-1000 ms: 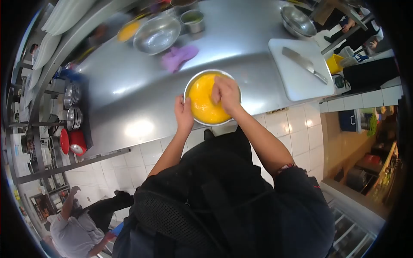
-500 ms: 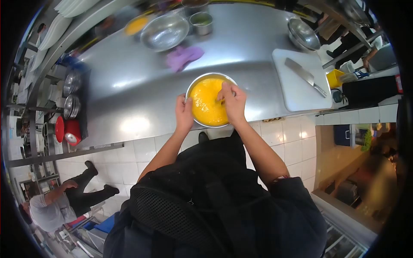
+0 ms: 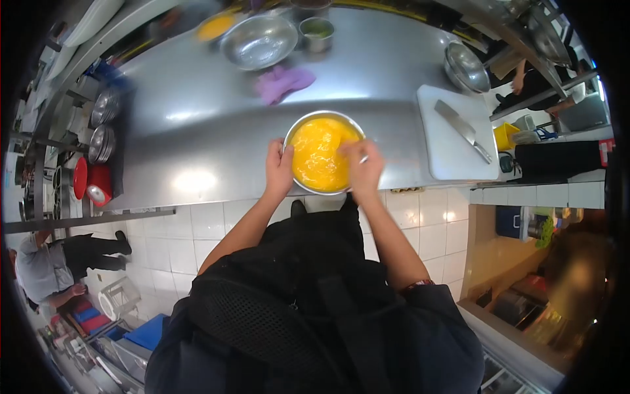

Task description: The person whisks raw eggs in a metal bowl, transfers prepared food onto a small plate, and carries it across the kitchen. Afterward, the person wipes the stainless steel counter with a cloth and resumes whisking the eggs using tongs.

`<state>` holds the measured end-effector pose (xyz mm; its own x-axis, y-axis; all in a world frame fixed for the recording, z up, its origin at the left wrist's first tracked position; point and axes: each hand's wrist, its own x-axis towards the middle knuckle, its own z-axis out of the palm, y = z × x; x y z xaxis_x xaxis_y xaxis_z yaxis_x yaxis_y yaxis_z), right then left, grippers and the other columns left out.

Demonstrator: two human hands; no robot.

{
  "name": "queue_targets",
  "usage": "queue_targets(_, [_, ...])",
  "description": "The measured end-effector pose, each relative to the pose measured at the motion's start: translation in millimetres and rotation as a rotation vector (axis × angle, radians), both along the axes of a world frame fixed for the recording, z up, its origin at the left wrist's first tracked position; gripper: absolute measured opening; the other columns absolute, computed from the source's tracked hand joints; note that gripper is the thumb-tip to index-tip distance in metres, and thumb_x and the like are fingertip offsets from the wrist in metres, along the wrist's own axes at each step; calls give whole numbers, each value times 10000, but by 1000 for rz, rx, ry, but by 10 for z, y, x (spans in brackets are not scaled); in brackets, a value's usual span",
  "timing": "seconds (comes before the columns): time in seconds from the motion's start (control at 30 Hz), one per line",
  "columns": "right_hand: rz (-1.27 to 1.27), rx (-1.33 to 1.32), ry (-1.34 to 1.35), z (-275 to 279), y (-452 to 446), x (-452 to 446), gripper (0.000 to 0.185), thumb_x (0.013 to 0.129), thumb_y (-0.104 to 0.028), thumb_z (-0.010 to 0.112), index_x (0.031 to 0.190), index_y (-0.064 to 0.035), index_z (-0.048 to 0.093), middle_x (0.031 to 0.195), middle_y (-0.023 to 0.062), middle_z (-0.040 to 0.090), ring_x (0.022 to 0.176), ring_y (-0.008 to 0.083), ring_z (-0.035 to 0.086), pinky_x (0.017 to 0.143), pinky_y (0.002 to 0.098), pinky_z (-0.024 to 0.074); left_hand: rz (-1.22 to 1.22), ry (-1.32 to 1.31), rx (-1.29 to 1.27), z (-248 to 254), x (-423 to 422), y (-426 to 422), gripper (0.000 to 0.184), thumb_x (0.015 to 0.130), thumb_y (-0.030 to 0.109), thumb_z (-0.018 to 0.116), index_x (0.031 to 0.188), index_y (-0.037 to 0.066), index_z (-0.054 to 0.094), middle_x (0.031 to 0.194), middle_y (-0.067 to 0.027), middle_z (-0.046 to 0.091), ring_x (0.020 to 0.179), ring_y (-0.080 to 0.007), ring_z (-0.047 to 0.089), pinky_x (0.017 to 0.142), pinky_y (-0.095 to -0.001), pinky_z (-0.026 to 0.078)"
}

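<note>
A round metal bowl [image 3: 291, 183] of bright yellow liquid [image 3: 315, 154], which looks like beaten egg, sits at the counter's front edge. My left hand [image 3: 279, 169] grips the bowl's left rim, thumb on top and fingers round the outside. Over the right rim, my right hand [image 3: 365, 172] is closed on a slim metal utensil [image 3: 363, 159]. Its shiny handle end pokes out of the fist; motion blur and the liquid hide its working end, so its kind is unclear. Bubbles and ripples cover the liquid's surface.
On the steel counter [image 3: 216, 141] lie a purple cloth [image 3: 283, 84] and a white cutting board [image 3: 453, 157] with a knife [image 3: 462, 121]. Farther back stand a large metal bowl [image 3: 259, 43], a metal pot [image 3: 317, 34] and stacked bowls [image 3: 467, 67]. A person [image 3: 49, 266] is at lower left.
My right hand has shifted slightly right and down, the utensil moving through the liquid. My left hand keeps its hold on the bowl. The person at lower left has moved farther left.
</note>
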<state>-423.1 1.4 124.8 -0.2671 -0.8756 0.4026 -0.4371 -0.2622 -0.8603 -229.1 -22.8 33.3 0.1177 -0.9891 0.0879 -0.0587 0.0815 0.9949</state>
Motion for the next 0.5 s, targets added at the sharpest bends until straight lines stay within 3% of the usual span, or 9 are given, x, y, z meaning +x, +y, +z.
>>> queue_targets(0.07, [149,89,-17,113,41,48,247,986,-60,536,742,-29,525,638,66,586,658,149,595,699,339,518,-8,48,58,24,3,11,157,973,130,550,1029,-15,533,975,-114,519,879,-189,505,816,-310,433])
queue_targets(0.13, [46,-77,-689,431,30,50,239,945,-99,623,722,-31,569,614,46,561,624,129,563,652,294,479,11,-6,39,71,0,57,168,985,130,542,1066,-18,537,935,-70,519,849,-139,480,784,-279,428])
queue_targets(0.2, [-14,-166,-678,404,-47,-37,239,939,-87,629,715,-32,568,625,48,567,606,127,549,636,281,466,23,-58,-2,115,-9,85,184,997,130,534,1103,-20,540,895,-26,518,819,-89,454,752,-248,422])
queue_targets(0.27, [-47,-89,-10,34,-63,-8,248,990,-54,539,747,-27,498,633,70,564,604,135,553,631,278,479,8,80,147,150,-30,65,167,979,143,547,1036,-13,540,957,-115,515,870,-179,500,799,-318,435])
queue_targets(0.33, [119,45,-73,190,-34,43,250,1000,-47,512,753,-40,476,646,60,566,613,133,568,629,286,487,15,6,41,73,-13,-11,172,978,142,548,1048,-15,542,969,-118,520,868,-184,501,800,-318,434])
queue_targets(0.4, [34,-99,-593,480,22,2,268,986,-102,574,744,-42,475,629,45,562,608,123,566,612,270,467,23,-80,-23,-13,24,60,178,977,141,550,1060,-17,545,981,-122,526,867,-190,501,801,-319,434])
queue_targets(0.43, [-39,-249,-595,533,-40,-32,281,994,-118,571,743,-43,468,621,55,559,603,126,567,595,269,462,22,-25,0,-24,11,51,177,974,138,552,1057,-18,544,991,-124,528,865,-195,501,800,-319,434])
queue_targets(0.47, [-42,-244,-590,410,-28,-42,281,994,-118,571,743,-43,468,621,55,559,603,126,567,595,269,462,18,32,15,-19,-13,41,176,971,135,554,1054,-20,542,1001,-127,530,863,-200,502,799,-320,435])
queue_targets(0.5, [-37,-91,-394,198,-30,-47,274,1006,-100,537,754,-39,448,620,70,555,606,135,569,600,277,473,14,37,11,-20,-25,54,176,971,135,554,1054,-20,542,1001,-127,530,863,-200,502,799,-320,435])
